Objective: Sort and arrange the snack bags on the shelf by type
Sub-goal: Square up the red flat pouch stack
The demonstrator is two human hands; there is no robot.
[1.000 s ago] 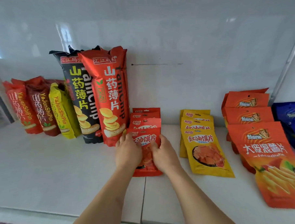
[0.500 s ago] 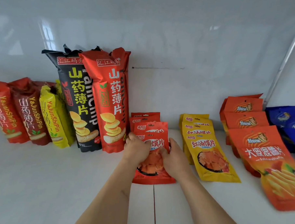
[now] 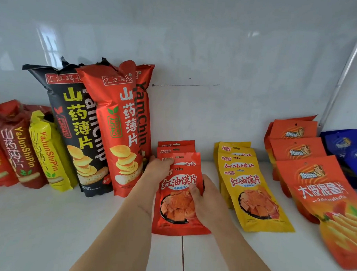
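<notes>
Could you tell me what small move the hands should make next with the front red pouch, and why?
Probably ease the front red pouch back against the red stack and let go. Both the left hand and right hand grip it, and it lies forward of its matching row, like the yellow pouches beside it.

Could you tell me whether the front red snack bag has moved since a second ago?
Yes. The front red snack bag has slid toward the shelf's front edge, away from the tall red yam chip bag.

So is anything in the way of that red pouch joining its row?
Nothing visible is. Both hands, left and right, already grip the red pouch, which overlaps the front of the red row. The tall red bag stands beside it, not across its path.
</notes>
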